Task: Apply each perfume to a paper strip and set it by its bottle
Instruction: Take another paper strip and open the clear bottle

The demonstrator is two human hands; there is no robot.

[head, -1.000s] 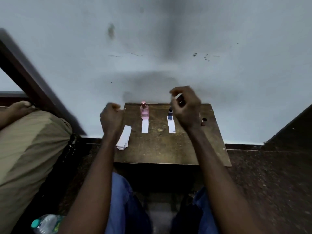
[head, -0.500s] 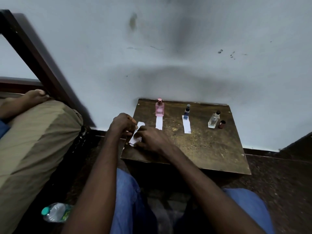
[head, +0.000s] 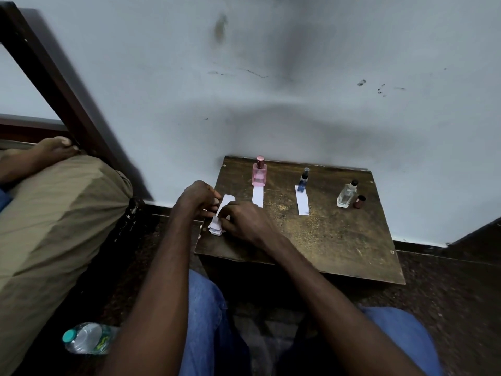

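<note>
On a small brown table (head: 339, 240) stand three perfume bottles: a pink bottle (head: 259, 173), a slim blue bottle (head: 302, 180) and a clear bottle (head: 346, 195) with its brown cap (head: 359, 202) off beside it. A white strip (head: 257, 196) lies in front of the pink bottle and another strip (head: 302, 203) in front of the blue one. At the table's left edge, my left hand (head: 196, 198) and my right hand (head: 244, 219) both pinch a small stack of white paper strips (head: 219, 217).
A light wall stands right behind the table. Left of me lies a bed with a khaki cushion (head: 54, 213), a dark wooden frame (head: 62, 88) and a person's bare foot (head: 51, 150). A plastic water bottle (head: 86, 337) lies on the dark floor. My knees are under the table's near edge.
My right hand left the clear bottle at the table's right and came across to the strip stack on the left. My left hand dropped onto the stack too. The view shifted left.
</note>
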